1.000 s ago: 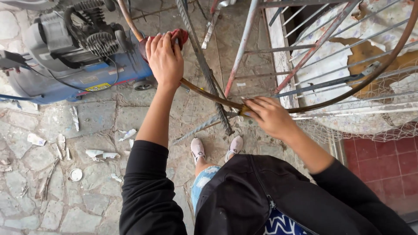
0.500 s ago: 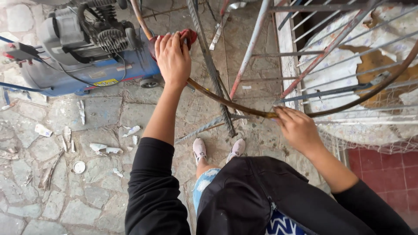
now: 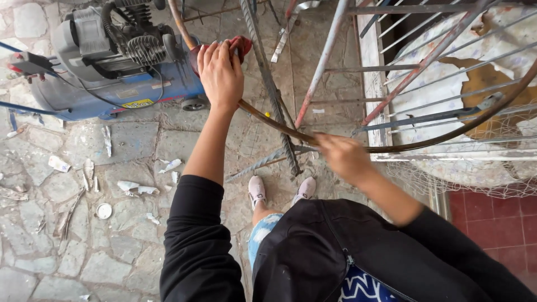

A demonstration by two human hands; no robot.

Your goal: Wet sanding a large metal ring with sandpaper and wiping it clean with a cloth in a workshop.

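A large rusty metal hoop (image 3: 263, 116) curves from the upper left down across the middle and up to the right. My left hand (image 3: 221, 72) is stretched forward and wraps a red cloth (image 3: 241, 45) around the hoop's upper left part. My right hand (image 3: 344, 157) is blurred by motion and closes around the hoop's lowest part, just in front of my body. Both arms are in black sleeves.
A blue air compressor (image 3: 112, 72) with hoses stands at the upper left on a stone floor littered with paper scraps (image 3: 134, 187). A ribbed steel bar (image 3: 271, 95) leans across the hoop. A barred metal frame (image 3: 391, 72) and wire mesh (image 3: 475, 176) fill the right. My shoes (image 3: 257, 191) are below.
My right hand slid right along the hoop, then back left, and is now blurred. My left hand has stayed on the red cloth at the same spot on the hoop.
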